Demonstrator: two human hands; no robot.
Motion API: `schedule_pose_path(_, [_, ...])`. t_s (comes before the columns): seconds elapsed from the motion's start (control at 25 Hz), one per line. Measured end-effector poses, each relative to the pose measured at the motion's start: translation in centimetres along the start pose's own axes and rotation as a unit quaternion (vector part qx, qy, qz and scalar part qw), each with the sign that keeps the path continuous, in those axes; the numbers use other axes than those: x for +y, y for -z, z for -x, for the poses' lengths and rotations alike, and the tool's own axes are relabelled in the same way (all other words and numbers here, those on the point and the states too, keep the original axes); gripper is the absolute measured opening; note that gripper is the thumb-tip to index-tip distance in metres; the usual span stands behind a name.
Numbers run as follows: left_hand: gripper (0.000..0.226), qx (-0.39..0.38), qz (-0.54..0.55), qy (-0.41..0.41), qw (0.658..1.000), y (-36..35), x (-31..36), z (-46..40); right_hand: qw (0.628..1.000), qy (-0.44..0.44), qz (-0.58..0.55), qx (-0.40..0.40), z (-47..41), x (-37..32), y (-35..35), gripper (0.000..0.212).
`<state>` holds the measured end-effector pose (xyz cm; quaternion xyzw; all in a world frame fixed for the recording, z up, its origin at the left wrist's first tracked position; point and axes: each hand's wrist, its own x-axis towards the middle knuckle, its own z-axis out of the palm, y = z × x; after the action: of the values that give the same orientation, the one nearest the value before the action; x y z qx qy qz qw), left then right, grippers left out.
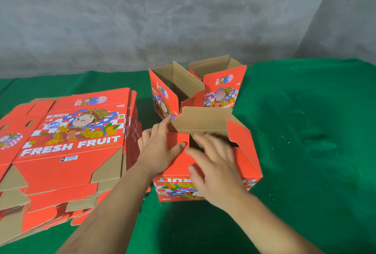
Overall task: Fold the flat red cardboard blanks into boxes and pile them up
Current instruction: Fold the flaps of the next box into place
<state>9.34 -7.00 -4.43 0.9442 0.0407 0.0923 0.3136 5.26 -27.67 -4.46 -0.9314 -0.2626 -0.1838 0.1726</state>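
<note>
A half-folded red box (247, 164) stands in front of me on the green cloth, its brown flaps partly up. My left hand (160, 148) lies flat on its left red flap, fingers straight. My right hand (215, 170), blurred, is spread over the box's near top with its fingers reaching toward the dark opening. To the left lies a stack of flat red blanks (67, 152) printed "FRESH FRUIT". Two folded open boxes stand behind: one (164, 95) at the left, one (223, 87) at the right.
The table carries a green cloth (305, 131) with small crumbs of debris scattered on its right side. A grey concrete wall (162, 19) rises directly behind the table.
</note>
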Motion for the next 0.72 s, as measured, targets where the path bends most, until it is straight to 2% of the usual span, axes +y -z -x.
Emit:
schedule_pose_path(0.08, [0.087,-0.017,-0.041,0.013,0.999,0.0,-0.1,-0.3,0.988,-0.130,0.008,0.088,0.5,1.4,0.7,0.062])
schedule_pose_path(0.12, [0.087,-0.025,-0.060,0.021,0.998,-0.1,-0.1,-0.4,0.981,-0.171,0.010,0.086,0.8,2.1,1.1,0.065])
schedule_pose_path(0.16, [0.087,-0.032,-0.073,0.027,0.996,-0.2,-0.1,-0.5,0.982,-0.179,0.016,0.064,1.1,2.6,1.2,0.062])
schedule_pose_path(0.24, [0.085,-0.049,-0.075,0.036,0.995,-0.3,0.0,-0.8,0.990,-0.138,0.029,0.030,1.5,3.8,1.3,0.041])
schedule_pose_path(0.36, [0.055,-0.028,0.008,0.017,0.999,-0.2,-0.1,-0.6,0.989,-0.142,-0.033,0.021,0.6,6.2,2.4,0.018])
schedule_pose_path(0.4, [0.054,-0.013,0.062,0.023,0.998,-0.1,-0.1,-0.5,0.982,-0.165,-0.085,0.024,0.1,6.9,2.7,0.019])
schedule_pose_path(0.44, [0.063,-0.004,0.098,0.027,0.995,-0.1,-0.2,-0.3,0.969,-0.194,-0.151,0.034,-0.2,7.3,2.9,0.025])
schedule_pose_path(0.48, [0.068,-0.004,0.097,0.022,0.995,0.0,-0.3,0.0,0.952,-0.220,-0.202,0.060,-0.5,7.4,2.9,0.031])
schedule_pose_path(0.56, [0.060,-0.028,0.069,0.018,0.997,-0.1,-0.4,0.1,0.934,-0.254,-0.214,0.128,-0.8,7.4,2.4,0.036])
schedule_pose_path(0.6, [0.055,-0.048,0.070,0.032,0.996,0.0,-0.3,0.2,0.933,-0.273,-0.201,0.124,-0.9,7.5,2.1,0.040])
schedule_pose_path(0.64, [0.052,-0.070,0.083,0.053,0.993,0.2,0.0,0.3,0.936,-0.289,-0.189,0.070,-1.1,7.8,2.2,0.050])
schedule_pose_path(0.72, [0.054,-0.090,0.074,0.080,0.990,0.4,0.4,0.3,0.937,-0.299,-0.154,-0.100,-1.5,8.7,2.3,0.075])
